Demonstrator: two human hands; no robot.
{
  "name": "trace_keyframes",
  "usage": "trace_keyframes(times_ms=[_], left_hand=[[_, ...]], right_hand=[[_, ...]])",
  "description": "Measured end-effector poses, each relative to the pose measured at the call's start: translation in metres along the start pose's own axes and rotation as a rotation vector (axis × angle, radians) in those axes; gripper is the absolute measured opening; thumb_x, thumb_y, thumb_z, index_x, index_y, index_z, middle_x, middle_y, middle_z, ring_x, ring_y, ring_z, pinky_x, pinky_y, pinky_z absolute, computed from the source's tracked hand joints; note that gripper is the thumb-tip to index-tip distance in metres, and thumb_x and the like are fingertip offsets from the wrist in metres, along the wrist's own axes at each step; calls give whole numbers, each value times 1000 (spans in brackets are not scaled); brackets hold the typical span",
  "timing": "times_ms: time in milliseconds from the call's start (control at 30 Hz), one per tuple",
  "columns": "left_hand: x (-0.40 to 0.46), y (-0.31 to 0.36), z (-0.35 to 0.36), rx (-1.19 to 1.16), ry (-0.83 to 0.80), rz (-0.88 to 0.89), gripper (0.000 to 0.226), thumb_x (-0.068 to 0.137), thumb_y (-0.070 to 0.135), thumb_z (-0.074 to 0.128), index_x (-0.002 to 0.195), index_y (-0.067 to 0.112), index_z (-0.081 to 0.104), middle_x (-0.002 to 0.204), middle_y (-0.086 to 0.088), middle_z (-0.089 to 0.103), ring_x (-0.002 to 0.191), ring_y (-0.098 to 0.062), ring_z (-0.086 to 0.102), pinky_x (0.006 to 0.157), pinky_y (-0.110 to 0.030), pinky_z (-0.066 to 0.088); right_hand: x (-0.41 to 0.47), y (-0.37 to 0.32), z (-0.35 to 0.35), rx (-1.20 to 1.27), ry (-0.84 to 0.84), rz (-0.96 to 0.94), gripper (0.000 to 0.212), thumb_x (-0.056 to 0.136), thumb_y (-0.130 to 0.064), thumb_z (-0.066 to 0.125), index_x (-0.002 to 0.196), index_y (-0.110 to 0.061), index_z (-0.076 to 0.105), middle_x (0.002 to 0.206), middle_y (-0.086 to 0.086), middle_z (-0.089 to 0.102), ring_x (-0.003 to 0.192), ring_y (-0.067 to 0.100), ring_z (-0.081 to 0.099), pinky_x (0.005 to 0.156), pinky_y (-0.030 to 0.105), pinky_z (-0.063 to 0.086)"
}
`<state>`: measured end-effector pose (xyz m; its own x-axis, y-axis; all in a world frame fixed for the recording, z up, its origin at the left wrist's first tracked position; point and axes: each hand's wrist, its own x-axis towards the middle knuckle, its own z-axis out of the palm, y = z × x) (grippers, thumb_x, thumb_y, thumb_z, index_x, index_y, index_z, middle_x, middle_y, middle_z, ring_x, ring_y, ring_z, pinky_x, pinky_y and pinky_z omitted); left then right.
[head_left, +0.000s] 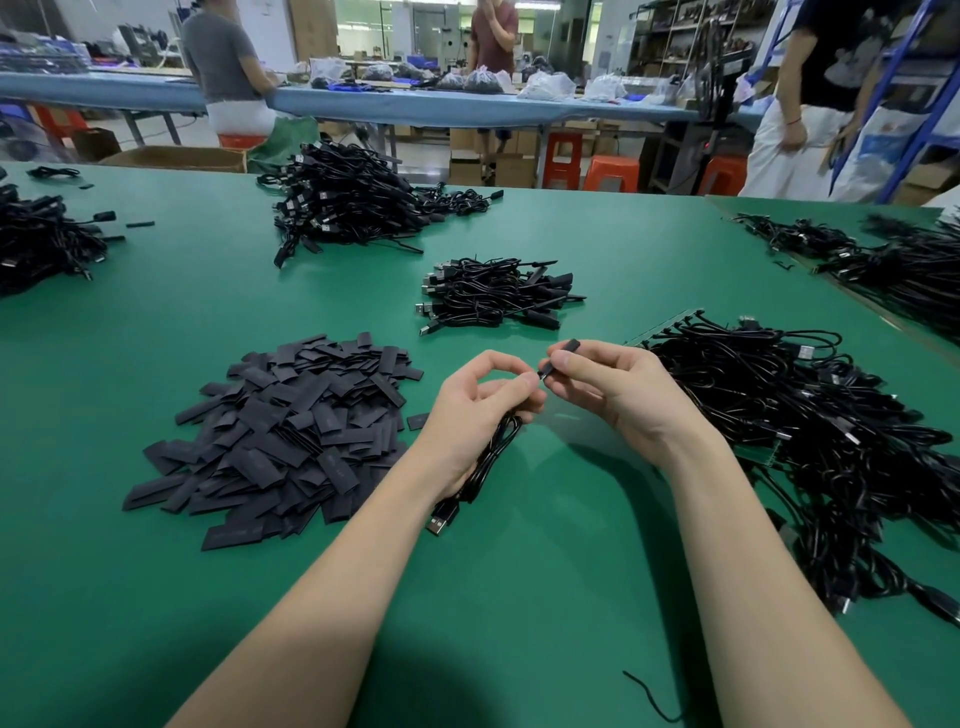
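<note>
My left hand (480, 415) grips a coiled black USB cable (488, 462); its USB plug (442, 517) hangs below my wrist over the green table (519, 571). Thumb and forefinger of that hand pinch the cable's other end near the middle. My right hand (613, 387) pinches a short black sleeve (563, 353) and holds it against that cable end. A heap of flat black sleeves (291, 431) lies left of my hands. A big tangle of black cables (810, 447) lies on the right.
A small pile of cables (493, 293) lies beyond my hands, with larger piles at the back (348, 200), far left (41, 244) and far right (893, 265). People stand at a blue bench (363, 101) behind; orange stools (610, 174) stand under it.
</note>
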<state>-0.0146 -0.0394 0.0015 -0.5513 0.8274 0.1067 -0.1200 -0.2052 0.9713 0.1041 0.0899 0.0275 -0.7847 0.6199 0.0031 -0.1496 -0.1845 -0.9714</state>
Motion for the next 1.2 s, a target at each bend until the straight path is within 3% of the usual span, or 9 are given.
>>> trace_keyframes(times_ms=[533, 767, 1033, 1200], left_hand=[[0, -9, 1, 202, -2, 131, 15, 85, 3, 77, 81, 16, 70, 86, -12, 76, 77, -14, 69, 74, -25, 57], [0, -9, 1, 201, -6, 120, 11, 85, 3, 77, 83, 11, 68, 80, -5, 76, 71, -10, 67, 69, -22, 55], [-1, -6, 1, 104, -15, 35, 14, 87, 8, 76, 86, 10, 62, 82, -11, 77, 63, -9, 66, 63, -16, 50], [0, -4, 0, 42, -40, 20, 9, 88, 6, 74, 89, 11, 67, 84, -11, 77, 75, -12, 71, 70, -19, 53]], right_hand=[[2, 2, -9, 7, 8, 73, 25, 75, -14, 79, 92, 3, 75, 92, 15, 74, 78, 18, 71, 75, 18, 57], [-1, 1, -9, -2, -35, 73, 13, 71, -16, 81, 81, -7, 81, 90, 12, 76, 78, 17, 73, 74, 19, 57], [-1, 2, -6, -14, -83, 92, 16, 70, -21, 82, 82, -9, 82, 88, 10, 76, 76, 13, 72, 74, 16, 56], [-1, 1, -7, 12, -55, 83, 20, 69, -22, 82, 85, -9, 81, 90, 10, 75, 75, 13, 70, 73, 18, 56]])
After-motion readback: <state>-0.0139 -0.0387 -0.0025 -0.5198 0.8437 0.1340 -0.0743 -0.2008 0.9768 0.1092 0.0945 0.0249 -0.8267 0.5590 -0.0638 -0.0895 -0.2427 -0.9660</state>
